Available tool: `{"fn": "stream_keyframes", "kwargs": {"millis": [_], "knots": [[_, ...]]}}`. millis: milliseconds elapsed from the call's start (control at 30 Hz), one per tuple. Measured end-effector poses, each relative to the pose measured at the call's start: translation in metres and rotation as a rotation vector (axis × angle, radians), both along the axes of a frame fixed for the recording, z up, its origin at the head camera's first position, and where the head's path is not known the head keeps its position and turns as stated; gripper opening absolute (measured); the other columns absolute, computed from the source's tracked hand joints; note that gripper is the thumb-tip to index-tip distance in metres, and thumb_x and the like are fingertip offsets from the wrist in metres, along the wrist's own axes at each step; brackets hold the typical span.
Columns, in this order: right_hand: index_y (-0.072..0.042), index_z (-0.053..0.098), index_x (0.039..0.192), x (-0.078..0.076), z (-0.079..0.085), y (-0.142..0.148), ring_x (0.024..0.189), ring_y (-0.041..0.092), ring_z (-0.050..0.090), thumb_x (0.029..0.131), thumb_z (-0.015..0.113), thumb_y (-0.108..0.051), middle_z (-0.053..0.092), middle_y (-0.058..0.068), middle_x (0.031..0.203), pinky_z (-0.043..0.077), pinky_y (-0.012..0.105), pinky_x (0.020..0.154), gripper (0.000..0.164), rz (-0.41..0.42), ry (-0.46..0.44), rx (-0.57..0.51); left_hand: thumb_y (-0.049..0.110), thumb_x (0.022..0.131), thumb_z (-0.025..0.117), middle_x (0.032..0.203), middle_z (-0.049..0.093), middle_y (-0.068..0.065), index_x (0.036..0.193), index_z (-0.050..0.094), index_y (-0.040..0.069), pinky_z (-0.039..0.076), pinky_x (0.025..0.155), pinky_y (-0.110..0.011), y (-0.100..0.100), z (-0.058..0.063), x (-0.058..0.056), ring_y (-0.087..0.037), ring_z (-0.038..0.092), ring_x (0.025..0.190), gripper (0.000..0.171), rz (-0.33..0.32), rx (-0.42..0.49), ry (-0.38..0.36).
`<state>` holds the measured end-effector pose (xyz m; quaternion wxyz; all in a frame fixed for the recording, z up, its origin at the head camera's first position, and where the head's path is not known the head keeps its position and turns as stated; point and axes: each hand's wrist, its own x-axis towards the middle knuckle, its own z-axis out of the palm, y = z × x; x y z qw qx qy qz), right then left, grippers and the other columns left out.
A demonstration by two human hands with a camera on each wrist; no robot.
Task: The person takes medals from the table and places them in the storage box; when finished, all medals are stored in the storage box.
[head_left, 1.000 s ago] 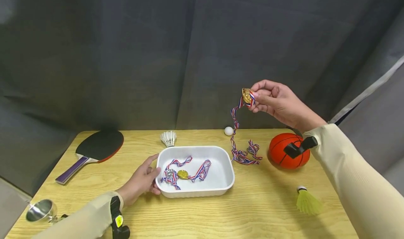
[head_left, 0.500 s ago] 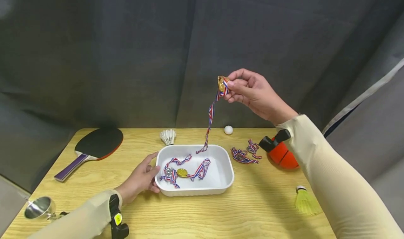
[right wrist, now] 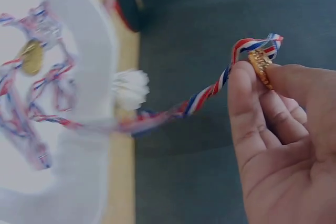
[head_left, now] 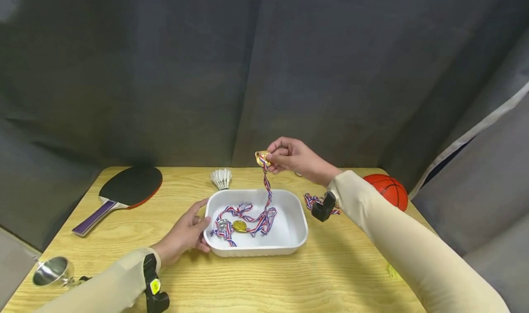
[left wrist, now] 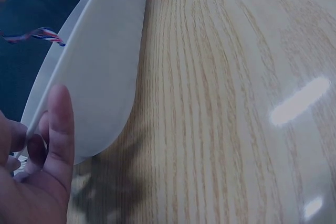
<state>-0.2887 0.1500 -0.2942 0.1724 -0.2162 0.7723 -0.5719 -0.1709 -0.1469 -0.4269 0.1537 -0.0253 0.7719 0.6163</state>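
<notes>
My right hand (head_left: 289, 159) pinches a gold medal (head_left: 262, 158) above the far edge of a white tray (head_left: 299, 223); the same gold medal (right wrist: 260, 65) shows between thumb and fingers in the right wrist view. Its red, white and blue ribbon (head_left: 266, 189) hangs down into the tray, where another gold medal (head_left: 239, 225) and a silver medal (head_left: 223, 225) lie with their ribbons. My left hand (head_left: 186, 235) holds the tray's left end, and its fingers (left wrist: 55, 129) rest against the white tray wall (left wrist: 100, 72) in the left wrist view.
On the wooden table lie a table tennis paddle (head_left: 124, 191) at the left, a white shuttlecock (head_left: 221, 178) behind the tray, another ribboned medal (head_left: 314, 202) right of it and an orange basketball (head_left: 386, 190). A silver cup (head_left: 51, 272) stands at the front left corner.
My right hand has carried the medal left and down from high over the table's right side to just above the tray, so its ribbon now trails into it. The left hand stayed put.
</notes>
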Motion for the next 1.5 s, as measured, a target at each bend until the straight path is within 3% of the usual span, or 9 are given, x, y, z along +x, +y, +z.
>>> {"fn": "stream_keyframes", "kwargs": {"millis": [267,500,767,1133,1500], "knots": [[0.004,0.055,0.121,0.004,-0.05,-0.002,0.079,0.014,0.073,0.104,0.06,-0.002,0.074,0.024,0.104,0.067,0.043,0.091,0.019,0.052,-0.11,0.203,0.016,0.113,0.044,0.105,0.057,-0.02,0.167,0.019,0.021,0.063,0.06,-0.03,0.001,0.0,0.001,-0.019,0.063,0.067,0.06,0.002,-0.009,-0.008],[0.004,0.062,0.11,0.012,-0.09,-0.015,0.073,0.012,0.07,0.102,0.063,-0.001,0.068,0.007,0.087,0.068,0.036,0.084,0.009,0.111,-0.192,0.335,0.014,0.113,0.044,0.104,0.058,-0.021,0.168,0.019,0.02,0.064,0.06,-0.03,0.0,0.001,0.001,-0.019,0.062,0.067,0.06,0.001,-0.002,-0.007],[0.004,0.065,0.103,0.021,-0.115,-0.032,0.062,0.008,0.067,0.098,0.069,0.001,0.065,0.004,0.079,0.067,0.028,0.071,0.007,0.128,-0.178,0.462,0.014,0.113,0.044,0.104,0.057,-0.02,0.167,0.019,0.021,0.063,0.06,-0.03,-0.001,0.002,0.001,-0.019,0.062,0.066,0.06,-0.001,-0.02,-0.013],[0.002,0.065,0.091,0.03,-0.119,-0.042,0.058,0.008,0.063,0.094,0.069,0.005,0.074,0.016,0.079,0.065,0.024,0.063,0.006,0.108,-0.077,0.589,0.013,0.113,0.044,0.1,0.057,-0.019,0.167,0.019,0.02,0.064,0.06,-0.03,-0.001,0.003,0.002,-0.018,0.062,0.067,0.06,-0.009,-0.01,-0.01],[0.004,0.068,0.089,0.033,-0.121,-0.047,0.056,0.006,0.061,0.095,0.07,0.002,0.075,0.014,0.078,0.063,0.021,0.059,0.007,0.083,-0.008,0.673,0.015,0.113,0.044,0.105,0.058,-0.021,0.167,0.018,0.02,0.064,0.061,-0.031,-0.001,0.003,0.001,-0.019,0.062,0.067,0.061,-0.016,-0.015,-0.019]]}}
